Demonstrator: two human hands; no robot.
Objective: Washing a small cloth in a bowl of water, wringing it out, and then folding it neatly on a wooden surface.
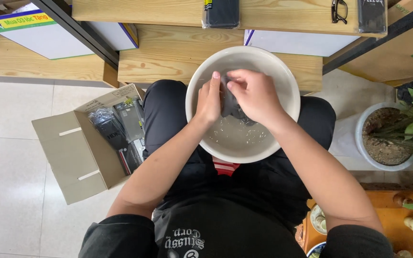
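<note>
Both hands, left hand (210, 101) and right hand (254, 95), pinch a soft, soaked grey cloth (230, 106) over the water-filled white basin (290, 81); limp, probably slippery, best bunched.

You've got a white basin (283, 71) sitting on your lap with a bit of water in it, and both hands are in there: left hand (210, 99) and right hand (254, 95) pinching a dark cloth (230, 107) between them. Open cardboard box (80, 157) sits on the floor to your left, potted plant (388, 138) on your right.

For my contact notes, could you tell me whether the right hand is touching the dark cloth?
Touching: the head view shows the right hand gripping the dark cloth above the white basin.
</note>
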